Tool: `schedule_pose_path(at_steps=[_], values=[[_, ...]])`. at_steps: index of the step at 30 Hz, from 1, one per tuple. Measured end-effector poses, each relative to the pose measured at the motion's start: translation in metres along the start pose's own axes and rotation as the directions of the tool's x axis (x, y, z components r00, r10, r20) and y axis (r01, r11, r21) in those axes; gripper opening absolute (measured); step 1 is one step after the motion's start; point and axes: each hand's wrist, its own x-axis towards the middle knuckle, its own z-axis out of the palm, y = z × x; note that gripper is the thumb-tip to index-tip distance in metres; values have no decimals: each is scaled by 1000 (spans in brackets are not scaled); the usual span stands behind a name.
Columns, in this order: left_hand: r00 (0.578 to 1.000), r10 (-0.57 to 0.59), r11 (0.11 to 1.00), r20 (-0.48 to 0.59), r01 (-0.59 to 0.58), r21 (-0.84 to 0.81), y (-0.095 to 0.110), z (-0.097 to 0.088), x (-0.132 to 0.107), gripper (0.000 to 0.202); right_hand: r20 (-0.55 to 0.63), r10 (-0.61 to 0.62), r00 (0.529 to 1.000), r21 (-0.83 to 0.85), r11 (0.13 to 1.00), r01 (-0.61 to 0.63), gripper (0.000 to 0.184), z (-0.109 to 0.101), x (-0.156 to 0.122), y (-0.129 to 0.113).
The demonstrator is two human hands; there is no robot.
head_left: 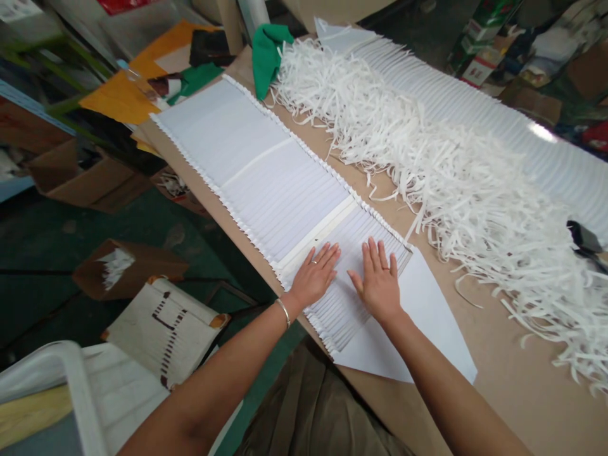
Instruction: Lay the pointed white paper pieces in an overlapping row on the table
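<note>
Both of my hands lie flat on a long white pleated paper sheet, which runs up the brown board table with a scalloped fringe along its edges. My left hand rests on the pleats with its fingers spread, and a metal bangle circles the wrist. My right hand lies close beside it, spread on the pleats near the sheet's end. A flat white paper sheet pokes out from under that end. Beyond them lies a mass of white paper strips over another pleated sheet.
A green cloth lies at the far end of the board. Orange sheets sit past its left edge. Below that edge stand a cardboard box holding white scraps and a white-framed object. A dark object lies at the right.
</note>
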Motion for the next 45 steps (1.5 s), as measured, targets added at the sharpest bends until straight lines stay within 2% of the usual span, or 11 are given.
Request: schedule_pose_path(at_steps=[3,7,11,24,28,37,40,43,45], values=[[997,74,997,32,-74,1,-14,7,11,58,83,-87,993,1,996,87,70,17,19,-7],[996,85,996,33,-84,-7,-20,14,10,59,110,-72,991,-11,997,74,72,29,11,-2],[996,86,996,33,-86,-22,-20,15,7,60,121,-131,984,-15,991,133,71,26,-1,0],[996,87,996,5,-87,-25,-21,18,7,56,179,-202,963,-64,974,216,71,12,-45,30],[997,76,997,-2,-76,28,-19,19,8,58,145,-139,980,-91,984,153,75,5,-54,34],[997,78,995,-27,-76,64,-14,23,9,59,179,-193,965,-82,974,210,78,0,-96,61],[997,78,994,-26,-75,85,-11,24,9,59,176,-207,962,-65,973,221,80,-7,-88,56],[997,78,991,-20,-75,113,-7,25,9,58,108,-173,979,-52,982,180,74,-9,-58,40],[997,76,988,-15,-73,133,-5,26,9,59,83,-174,981,-33,984,177,72,-3,-39,31]])
